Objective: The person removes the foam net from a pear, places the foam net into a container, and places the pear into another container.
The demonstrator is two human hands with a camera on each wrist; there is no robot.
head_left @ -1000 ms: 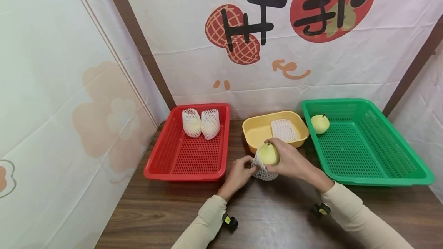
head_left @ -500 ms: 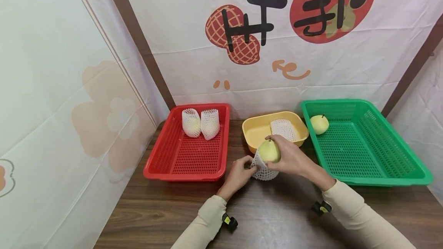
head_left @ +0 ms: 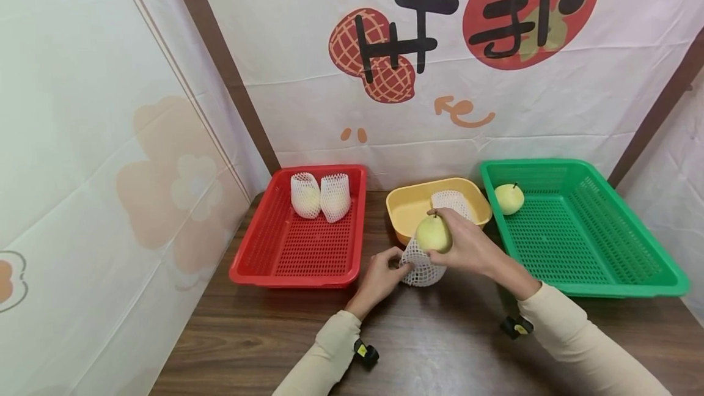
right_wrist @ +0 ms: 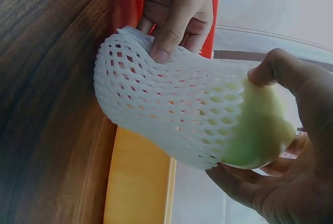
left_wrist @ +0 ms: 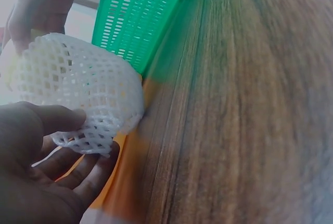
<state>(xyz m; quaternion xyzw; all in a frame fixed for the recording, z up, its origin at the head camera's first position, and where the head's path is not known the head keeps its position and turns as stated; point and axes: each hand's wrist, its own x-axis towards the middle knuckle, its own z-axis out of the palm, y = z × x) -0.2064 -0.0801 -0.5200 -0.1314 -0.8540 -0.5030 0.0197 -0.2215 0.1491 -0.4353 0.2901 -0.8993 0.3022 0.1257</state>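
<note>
One foam net (right_wrist: 161, 94), pinched by left fingers (left_wrist: 99, 178), partly hides the pear (right_wrist: 261, 125) gripped by right fingers (right_wrist: 286, 69).

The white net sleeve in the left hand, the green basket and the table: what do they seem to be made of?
White net sleeve: probably soft plastic foam, matte; its puffy strands buckle where the left hand pinches it.
Green basket: likely moulded plastic, smooth, with rows of regular slots.
Table: brown wood grain with a soft sheen; solid wood or printed laminate, I cannot tell.
</note>
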